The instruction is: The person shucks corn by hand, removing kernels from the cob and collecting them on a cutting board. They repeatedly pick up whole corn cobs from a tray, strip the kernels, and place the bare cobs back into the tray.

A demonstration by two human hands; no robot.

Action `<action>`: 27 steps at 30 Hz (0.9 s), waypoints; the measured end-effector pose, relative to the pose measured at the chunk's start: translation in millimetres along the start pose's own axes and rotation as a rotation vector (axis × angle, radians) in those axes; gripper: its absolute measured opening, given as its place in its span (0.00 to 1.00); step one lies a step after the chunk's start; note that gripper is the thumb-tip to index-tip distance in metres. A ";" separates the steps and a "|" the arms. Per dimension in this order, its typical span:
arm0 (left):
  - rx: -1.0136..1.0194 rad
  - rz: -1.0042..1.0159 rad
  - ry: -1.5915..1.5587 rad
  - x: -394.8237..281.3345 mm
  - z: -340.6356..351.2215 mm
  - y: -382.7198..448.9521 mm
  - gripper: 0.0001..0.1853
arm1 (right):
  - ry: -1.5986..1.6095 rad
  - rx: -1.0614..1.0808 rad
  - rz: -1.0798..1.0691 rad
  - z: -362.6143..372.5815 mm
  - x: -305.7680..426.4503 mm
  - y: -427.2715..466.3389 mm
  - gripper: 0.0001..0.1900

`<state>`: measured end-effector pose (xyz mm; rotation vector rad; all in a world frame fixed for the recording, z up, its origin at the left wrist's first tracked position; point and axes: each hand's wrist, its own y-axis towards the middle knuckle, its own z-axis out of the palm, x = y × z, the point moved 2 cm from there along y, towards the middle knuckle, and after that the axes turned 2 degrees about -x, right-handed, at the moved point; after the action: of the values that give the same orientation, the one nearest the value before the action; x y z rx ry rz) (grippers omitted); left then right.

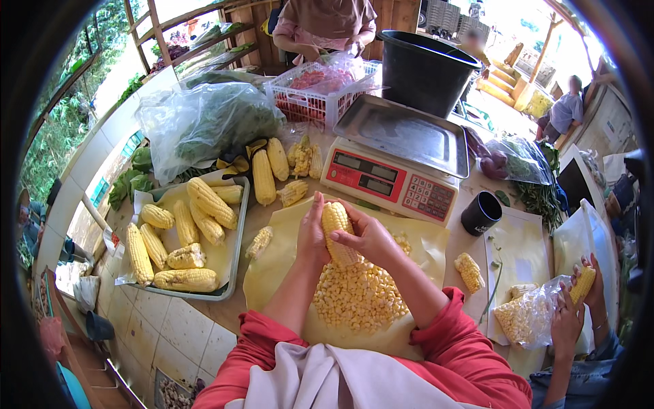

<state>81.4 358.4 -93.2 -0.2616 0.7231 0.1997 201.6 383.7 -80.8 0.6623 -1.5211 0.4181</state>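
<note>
Both hands hold one upright corn cob (336, 220) above a yellow sheet (276, 286). My left hand (312, 235) wraps its left side; my right hand (370, 235) grips the right side, with the thumb across the kernels. The lower part of the cob looks partly stripped. Beneath it lies a heap of loose corn kernels (357, 296). A tray (240, 240) with several husked cobs (186, 280) stands to the left. More cobs (263, 176) lie behind the sheet, and a short piece of cob (259, 242) rests at its left edge.
A digital scale (393, 176) stands behind the sheet, with a black mug (481, 213) to its right. Farther back are a crate of red produce (301, 102), a black bucket (426, 71) and a person. At the right, another person's hands (572, 312) hold a cob beside bagged kernels (526, 317).
</note>
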 end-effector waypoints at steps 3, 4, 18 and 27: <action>0.052 -0.040 0.015 -1.1 -1.3 3.4 0.26 | 0.036 0.048 0.029 -5.8 0.3 -1.7 0.43; 0.043 -0.055 0.029 -0.6 -2.6 5.2 0.26 | 0.035 0.060 0.057 -6.4 0.5 -1.9 0.43; -0.057 0.062 0.176 -0.8 2.9 -0.5 0.27 | -0.263 0.047 0.040 -5.3 19.1 -4.5 0.43; -0.040 -0.070 0.106 3.2 -4.2 7.8 0.30 | 0.034 0.189 0.086 -13.8 15.3 -3.6 0.39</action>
<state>79.0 364.9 -99.7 -0.3374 0.8144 0.1349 215.0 387.3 -65.2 0.7346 -1.4931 0.6411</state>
